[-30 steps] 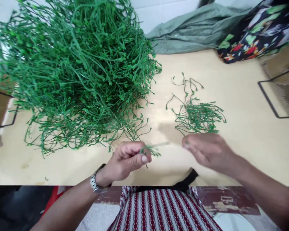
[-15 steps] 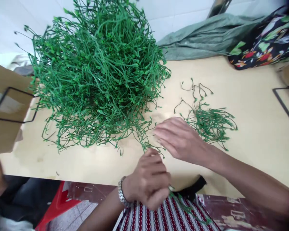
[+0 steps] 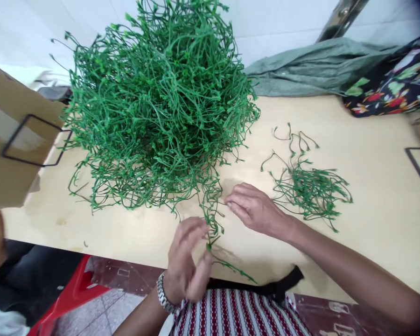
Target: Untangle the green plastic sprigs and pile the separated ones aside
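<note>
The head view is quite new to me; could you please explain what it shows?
There is no machine here: a camera worn on a person's head looks forward and down at their two bare hands. On the pale table lies a large heap of green stems, with a smaller pile to the right of it. Along the back are a grey-green cloth and a flowered cloth. The right hand, between heap and pile, has its fingers closed on what looks like a thin stem. The left hand, with a metal band at its wrist, has a bit of green stem between thumb and fingers; blur hides whether it is gripped.
</note>
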The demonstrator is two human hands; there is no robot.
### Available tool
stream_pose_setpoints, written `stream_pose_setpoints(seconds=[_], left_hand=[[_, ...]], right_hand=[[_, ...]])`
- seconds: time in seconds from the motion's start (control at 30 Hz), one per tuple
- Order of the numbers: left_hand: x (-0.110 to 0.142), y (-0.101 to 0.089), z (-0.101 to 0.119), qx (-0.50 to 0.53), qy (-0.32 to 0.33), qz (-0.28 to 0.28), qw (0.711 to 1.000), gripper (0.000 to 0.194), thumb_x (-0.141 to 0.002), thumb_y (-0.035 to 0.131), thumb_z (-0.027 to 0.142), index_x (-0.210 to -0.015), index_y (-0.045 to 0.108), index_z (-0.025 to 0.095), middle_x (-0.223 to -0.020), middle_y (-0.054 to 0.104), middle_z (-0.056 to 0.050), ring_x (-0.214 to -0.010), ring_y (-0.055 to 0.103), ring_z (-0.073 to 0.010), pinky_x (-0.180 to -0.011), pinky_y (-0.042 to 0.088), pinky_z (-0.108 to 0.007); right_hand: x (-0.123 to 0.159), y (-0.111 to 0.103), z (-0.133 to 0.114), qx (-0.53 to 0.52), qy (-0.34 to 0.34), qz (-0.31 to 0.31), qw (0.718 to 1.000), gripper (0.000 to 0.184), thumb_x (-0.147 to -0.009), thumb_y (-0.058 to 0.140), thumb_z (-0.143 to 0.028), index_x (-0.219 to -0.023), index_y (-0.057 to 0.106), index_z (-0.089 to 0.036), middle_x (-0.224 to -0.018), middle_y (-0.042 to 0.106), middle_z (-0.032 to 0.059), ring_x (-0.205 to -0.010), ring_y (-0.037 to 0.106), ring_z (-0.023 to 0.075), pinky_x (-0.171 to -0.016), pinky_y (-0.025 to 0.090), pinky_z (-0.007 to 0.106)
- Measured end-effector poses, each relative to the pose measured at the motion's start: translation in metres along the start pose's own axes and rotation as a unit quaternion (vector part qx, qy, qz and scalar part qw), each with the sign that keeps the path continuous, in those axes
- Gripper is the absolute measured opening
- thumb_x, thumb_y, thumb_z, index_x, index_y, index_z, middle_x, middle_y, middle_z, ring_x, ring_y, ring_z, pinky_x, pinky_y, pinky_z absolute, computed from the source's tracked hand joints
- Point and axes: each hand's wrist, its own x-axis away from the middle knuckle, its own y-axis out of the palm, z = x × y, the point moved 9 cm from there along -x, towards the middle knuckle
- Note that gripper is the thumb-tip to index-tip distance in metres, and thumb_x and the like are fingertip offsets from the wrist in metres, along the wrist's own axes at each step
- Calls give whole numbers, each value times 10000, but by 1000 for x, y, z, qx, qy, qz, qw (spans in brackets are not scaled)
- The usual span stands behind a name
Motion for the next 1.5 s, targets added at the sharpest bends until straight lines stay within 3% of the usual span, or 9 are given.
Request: stream_pose_setpoints(seconds=[0.1,0.2,0.43,0.63,0.83,0.97,1.07,1.27,1.5], left_hand=[[-11,4,-50,6,-266,5,964,400,-777,530,250,-1155,432,163,-986,547,-94,-866,550,-192,-749,478,-347],[-21,16,-72,37,-366,11,930,376,-740,565,244,-1088,457,151,-849,548,-44,-725,531,-147,-661,459,-282],[-21,26,-80,228,-350,13,908,286,-692,557,123,-973,592,171,-887,622,-33,-809,556,-142,-755,439,-261],[-24,11,-65,126,-302,-69,943,400,-767,559,262,-1160,537,189,-1009,608,-80,-824,570,-169,-691,482,-277],[-35,-20,4,-172,-20,71,982,402,-710,611,115,-1103,551,173,-1000,618,-92,-892,579,-201,-785,481,-330],[-49,7,48,-116,99,3,988,405,-720,552,15,-1099,529,156,-953,627,-82,-882,582,-168,-788,483,-290],[-67,37,45,-99,63,-79,990,408,-773,502,71,-1176,452,105,-1133,565,-158,-1071,509,-229,-894,438,-379],[-80,68,12,-20,-41,-181,982,111,-791,474,118,-725,558,151,-642,574,-12,-656,529,-135,-669,432,-275],[-82,68,-2,99,-165,-223,956,119,-760,500,139,-660,566,138,-555,501,36,-519,434,-68,-512,342,-178]], right_hand=[[-3,-5,1,-4,33,27,999,175,-855,416,-158,-978,541,-167,-859,577,63,-817,524,168,-763,436,317],[-17,-8,18,-34,106,70,991,270,-802,492,-187,-1071,491,-163,-974,565,92,-926,523,199,-816,441,348],[-46,19,36,-184,133,-16,974,126,-698,555,-144,-815,601,-158,-899,580,59,-931,535,195,-816,451,346],[-3,-37,14,-133,89,155,975,83,-811,525,-221,-827,594,-177,-933,604,67,-907,563,166,-795,464,313],[44,-62,2,-65,118,231,964,98,-837,488,-179,-780,567,-172,-710,573,36,-709,560,144,-639,460,278],[59,-56,5,-105,169,227,953,109,-852,463,-175,-798,558,-174,-721,573,33,-672,548,134,-611,445,268],[62,-51,1,-139,165,218,952,116,-857,453,-186,-814,560,-175,-735,572,37,-694,542,139,-629,445,275],[73,-48,8,-135,186,174,957,91,-854,478,-219,-897,552,-188,-828,585,43,-793,570,144,-686,474,275],[70,-83,-5,60,79,144,985,734,-699,650,-456,-1296,290,-227,-1370,260,154,-1285,260,320,-1012,299,532]])
